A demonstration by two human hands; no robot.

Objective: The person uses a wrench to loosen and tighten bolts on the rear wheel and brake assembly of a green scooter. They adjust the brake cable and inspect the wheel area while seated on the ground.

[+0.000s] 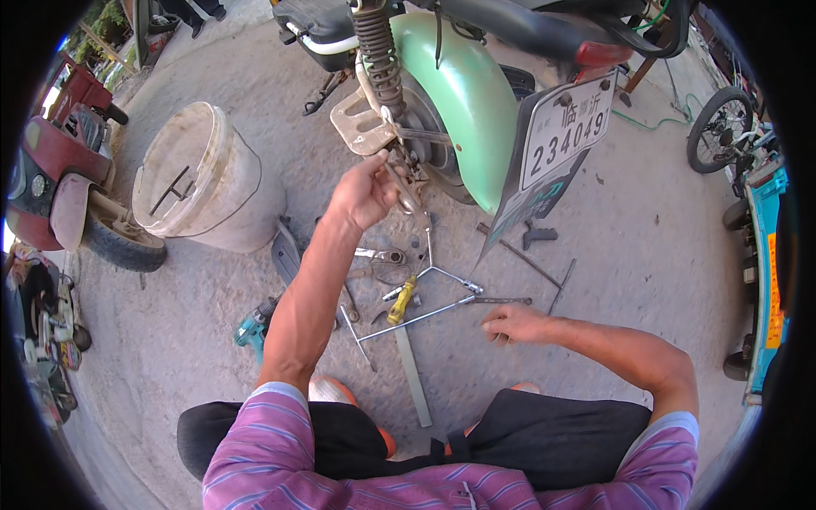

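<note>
My left hand (pixel 367 194) is closed on a narrow grey metal piece (pixel 405 189) beside the rear wheel hub of a green electric scooter (pixel 450 93). Its exact kind is unclear, and part of it is behind my fingers. Above that hand sits a worn metal footrest (pixel 360 124), next to a coil-spring shock absorber (pixel 379 61). Over the ground, my right hand (pixel 515 325) has loosely bent fingers and no visible object in them. Closest to it are a dark wrench (pixel 503 300) and a long T-handle socket wrench (pixel 416 320). Farther left lie a three-armed socket wrench (pixel 432 265) and a yellow-handled screwdriver (pixel 402 301).
A dirty white bucket (pixel 234 183) stands at left, near a red scooter (pixel 64 183). A teal power drill (pixel 253 330) lies by my left forearm. The license plate (pixel 566 129) overhangs the ground ahead. A bicycle wheel (pixel 719 129) and a blue vehicle (pixel 769 280) border the right side.
</note>
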